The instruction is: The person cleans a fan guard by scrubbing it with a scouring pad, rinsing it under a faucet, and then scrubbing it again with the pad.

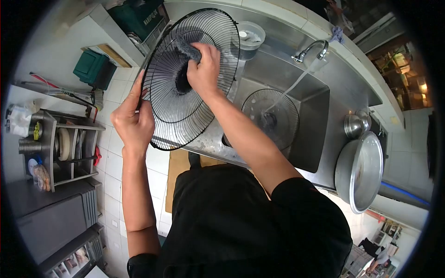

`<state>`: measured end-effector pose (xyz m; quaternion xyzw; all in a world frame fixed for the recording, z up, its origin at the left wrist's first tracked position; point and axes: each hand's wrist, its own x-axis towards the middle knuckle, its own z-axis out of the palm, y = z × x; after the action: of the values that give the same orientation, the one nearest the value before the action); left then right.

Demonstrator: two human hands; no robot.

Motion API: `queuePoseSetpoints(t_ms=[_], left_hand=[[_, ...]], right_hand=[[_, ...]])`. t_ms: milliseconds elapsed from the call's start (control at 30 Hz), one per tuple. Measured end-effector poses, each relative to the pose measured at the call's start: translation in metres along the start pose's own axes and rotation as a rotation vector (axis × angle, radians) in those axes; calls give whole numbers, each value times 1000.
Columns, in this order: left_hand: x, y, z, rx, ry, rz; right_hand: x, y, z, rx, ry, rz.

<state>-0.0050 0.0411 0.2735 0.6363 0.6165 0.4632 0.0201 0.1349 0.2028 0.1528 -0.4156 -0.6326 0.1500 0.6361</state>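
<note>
A steel table (334,144) runs along the far side and to the right, with a sink (309,111) set into it. The black wire fan guard (182,83) is held up at the left of the sink, over the table's left part. It stands tilted on edge, its broad face towards the person; its long outline slants from upper right to lower left. A large metal basin (344,167) leans tilted at the table's right end, its opening turned to the right. In the sink lies a second wire guard (286,125), round and seen face-up, with water falling on it from the curved tap (320,46). A clear round tub (248,53) behind the held guard contains liquid and something white. Metal bowls (354,126) sit near the large basin.

The left hand (133,121) grips the held guard's left rim, thumb on the near side and fingers closed around the edge. The right hand (204,69) has its fingers bent and closed on a grey scrubbing pad (187,49), pressed to the guard just above its dark centre.
</note>
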Motion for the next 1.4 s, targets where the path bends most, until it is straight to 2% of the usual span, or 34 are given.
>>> queuePoseSetpoints(t_ms=[67, 133, 200, 267, 333, 400, 433, 467, 533, 600, 667, 700, 733, 800, 833, 900, 1000, 1067, 1133, 1200, 1333, 1400], left_hand=[[1, 4, 1, 17, -10, 20], [1, -2, 4, -7, 36, 61], [-2, -12, 8, -39, 70, 16], [-1, -25, 10, -67, 108, -27], [-3, -33, 11, -92, 181, -60], [-4, -33, 10, -119, 191, -118], [-5, -32, 10, -142, 199, -176], [-7, -33, 12, -143, 196, -177], [-10, -37, 18, -183, 213, -117], [-18, -38, 23, -184, 166, -168], [-21, -41, 29, -133, 203, -128], [-21, -40, 29, -145, 202, -169], [-23, -41, 29, -144, 202, -170], [-24, -45, 26, -144, 200, -193], [-24, -45, 28, -143, 221, -139], [-28, -39, 37, -185, 250, -151], [-30, -32, 40, -231, 232, -242], [-29, -35, 41, -265, 300, -161], [-32, -28, 34, -234, 253, -191], [-34, -33, 33, -160, 197, -101], [-47, -48, 34, -226, 288, -220], [-53, -48, 31, -205, 281, -241]], right_hand=[[-6, 11, -2, 2, 29, -31], [-44, 58, 0, -191, -65, 392], [-72, 75, -11, -61, -230, 700], [-96, 55, -16, -52, -365, 723], [-114, 25, -17, -23, -541, 854], [-130, 2, -17, 53, -621, 844], [-135, 15, -11, 53, -633, 738], [-138, 32, -10, 52, -633, 742], [-109, 23, -26, 203, -392, 1250], [-111, 0, -26, 200, -338, 1250], [-118, -30, -27, 371, -492, 1180], [-114, -52, -36, 536, -574, 1187], [-115, -56, -40, 577, -652, 1160], [-116, -41, -38, 579, -503, 1247], [-117, -39, -35, 582, -503, 1246], [-116, -38, -34, 495, -456, 1416], [-95, -93, -37, 473, -641, 1197], [-98, -92, -26, 343, -548, 441], [-88, -97, -38, 241, -504, 389], [-100, -60, -41, -23, -534, 141], [-142, 36, -85, -308, -725, 105], [-148, 25, -81, -260, -725, 157]])
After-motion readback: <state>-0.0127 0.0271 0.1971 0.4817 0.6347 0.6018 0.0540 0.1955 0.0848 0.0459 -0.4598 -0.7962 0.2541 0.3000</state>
